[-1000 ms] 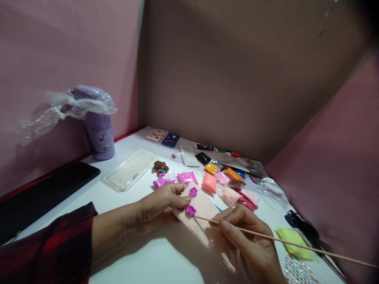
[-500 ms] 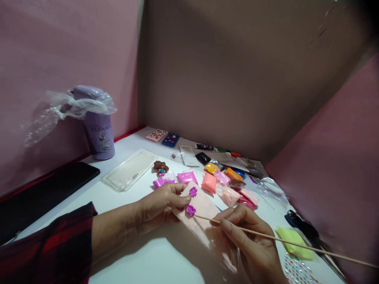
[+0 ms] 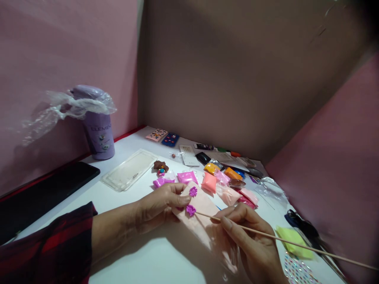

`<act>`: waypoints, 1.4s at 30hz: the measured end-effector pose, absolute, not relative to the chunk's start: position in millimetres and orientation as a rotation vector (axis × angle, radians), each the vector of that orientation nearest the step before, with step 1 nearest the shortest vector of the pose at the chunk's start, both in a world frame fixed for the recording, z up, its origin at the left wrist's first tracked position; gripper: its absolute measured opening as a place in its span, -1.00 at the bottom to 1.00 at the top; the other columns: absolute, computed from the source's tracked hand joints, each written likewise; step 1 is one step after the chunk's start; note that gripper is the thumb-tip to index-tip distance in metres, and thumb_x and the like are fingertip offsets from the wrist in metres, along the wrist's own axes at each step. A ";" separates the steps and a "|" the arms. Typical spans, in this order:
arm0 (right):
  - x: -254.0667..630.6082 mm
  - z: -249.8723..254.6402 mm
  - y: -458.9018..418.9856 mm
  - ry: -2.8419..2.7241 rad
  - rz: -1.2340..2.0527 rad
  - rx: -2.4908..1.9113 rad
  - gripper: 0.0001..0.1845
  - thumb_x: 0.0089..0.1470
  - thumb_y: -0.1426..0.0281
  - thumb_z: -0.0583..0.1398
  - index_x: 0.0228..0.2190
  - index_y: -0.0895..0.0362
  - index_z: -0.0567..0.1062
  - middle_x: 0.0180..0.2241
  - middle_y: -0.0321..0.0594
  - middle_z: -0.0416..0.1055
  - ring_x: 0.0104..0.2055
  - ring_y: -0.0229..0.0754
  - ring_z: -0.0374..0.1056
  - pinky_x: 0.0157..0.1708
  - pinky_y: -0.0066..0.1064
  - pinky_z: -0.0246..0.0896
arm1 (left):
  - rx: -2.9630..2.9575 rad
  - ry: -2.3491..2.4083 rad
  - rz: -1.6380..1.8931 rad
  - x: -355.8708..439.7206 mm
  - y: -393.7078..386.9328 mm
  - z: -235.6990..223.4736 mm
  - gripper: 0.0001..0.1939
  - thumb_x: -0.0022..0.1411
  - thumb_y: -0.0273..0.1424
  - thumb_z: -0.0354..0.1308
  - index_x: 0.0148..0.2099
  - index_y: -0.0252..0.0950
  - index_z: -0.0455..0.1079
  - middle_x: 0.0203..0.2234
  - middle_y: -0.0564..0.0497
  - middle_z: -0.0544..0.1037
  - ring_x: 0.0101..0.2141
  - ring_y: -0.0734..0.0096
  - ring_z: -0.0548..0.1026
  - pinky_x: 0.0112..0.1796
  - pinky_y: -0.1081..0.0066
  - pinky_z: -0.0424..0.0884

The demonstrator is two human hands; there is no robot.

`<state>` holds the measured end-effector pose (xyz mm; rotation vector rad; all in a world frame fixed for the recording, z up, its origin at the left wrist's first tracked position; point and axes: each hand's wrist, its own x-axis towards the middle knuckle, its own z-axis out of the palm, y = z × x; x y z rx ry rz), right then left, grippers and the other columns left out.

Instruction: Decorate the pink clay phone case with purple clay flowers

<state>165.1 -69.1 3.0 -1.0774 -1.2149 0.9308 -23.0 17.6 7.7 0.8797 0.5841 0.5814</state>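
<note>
Fingers: left hand (image 3: pixel 161 205) is pinching pink phone case (image 3: pixel 204 213) | right hand (image 3: pixel 251 244) is gripping wooden skewer (image 3: pixel 284 241), tip touching nearer clay flower (image 3: pixel 191 210) | second flower (image 3: pixel 193 191) beyond fingertips already placed | rest of case bare

I am at a small craft corner at home, it seems: a white worktop (image 3: pixel 139 260) boxed in by pink partition walls (image 3: pixel 59 47) on the left and right. Small packets of coloured modelling clay (image 3: pixel 209 182) lie scattered at the middle, with a clear plastic tray (image 3: pixel 130 169) to their left and a sheet of stick-on gems (image 3: pixel 297 272) near right. A lilac tumbler (image 3: pixel 99 132) draped in plastic wrap stands far left.
</note>
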 end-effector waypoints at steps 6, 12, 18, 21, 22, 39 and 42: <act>165.6 2.6 -70.3 -1.221 0.962 -1.087 -0.82 0.01 0.37 0.27 -0.58 0.12 0.46 -0.49 -0.23 0.47 -0.48 -0.24 0.35 -0.53 -0.49 0.24 | 0.875 0.582 0.578 -23.1 17.5 8.3 -0.73 -0.11 -0.38 0.36 -0.33 -0.35 0.40 -0.56 0.03 0.44 -0.48 0.41 0.45 -0.41 0.46 0.33; 164.1 4.3 -70.6 -1.199 0.968 -1.073 -0.83 0.00 0.38 0.27 -0.58 0.12 0.47 -0.48 -0.23 0.46 -0.48 -0.23 0.37 -0.52 -0.46 0.29 | 0.868 0.579 0.580 -22.7 17.6 7.5 -0.71 -0.12 -0.38 0.36 -0.33 -0.36 0.41 -0.55 0.02 0.44 -0.49 0.42 0.45 -0.43 0.46 0.32; 163.7 3.9 -70.2 -1.208 0.903 -1.097 -0.81 -0.02 0.36 0.28 -0.60 0.13 0.46 -0.51 -0.20 0.46 -0.44 -0.19 0.36 -0.49 -0.46 0.27 | 0.868 0.579 0.577 -22.5 18.1 7.4 -0.74 -0.11 -0.38 0.35 -0.35 -0.35 0.39 -0.56 0.03 0.43 -0.48 0.40 0.46 -0.41 0.45 0.33; 163.4 3.5 -70.6 -1.195 0.920 -1.088 -0.81 -0.02 0.36 0.28 -0.60 0.13 0.46 -0.51 -0.20 0.46 -0.49 -0.21 0.34 -0.52 -0.45 0.26 | 0.873 0.583 0.577 -22.7 17.6 8.5 -0.74 -0.10 -0.39 0.35 -0.34 -0.35 0.39 -0.56 0.03 0.43 -0.47 0.40 0.46 -0.40 0.45 0.33; 163.5 3.3 -70.7 -1.195 0.934 -1.087 -0.82 -0.02 0.36 0.28 -0.59 0.12 0.46 -0.51 -0.21 0.46 -0.50 -0.22 0.33 -0.54 -0.45 0.25 | 0.873 0.582 0.579 -22.8 17.5 8.8 -0.73 -0.11 -0.39 0.35 -0.34 -0.35 0.40 -0.56 0.03 0.43 -0.47 0.40 0.46 -0.40 0.45 0.33; 164.0 3.5 -70.3 -1.191 0.952 -1.088 -0.85 0.01 0.36 0.27 -0.56 0.10 0.48 -0.47 -0.23 0.45 -0.52 -0.24 0.35 -0.56 -0.46 0.31 | 0.881 0.583 0.578 -23.5 16.8 8.7 -0.73 -0.10 -0.38 0.35 -0.33 -0.35 0.40 -0.56 0.03 0.43 -0.49 0.42 0.45 -0.40 0.44 0.33; 164.0 3.1 -70.2 -1.197 0.939 -1.078 -0.85 0.01 0.37 0.27 -0.56 0.09 0.48 -0.47 -0.23 0.45 -0.54 -0.25 0.34 -0.57 -0.46 0.29 | 0.878 0.581 0.578 -23.4 16.8 8.3 -0.72 -0.11 -0.38 0.36 -0.33 -0.36 0.40 -0.57 0.04 0.42 -0.49 0.41 0.45 -0.41 0.44 0.33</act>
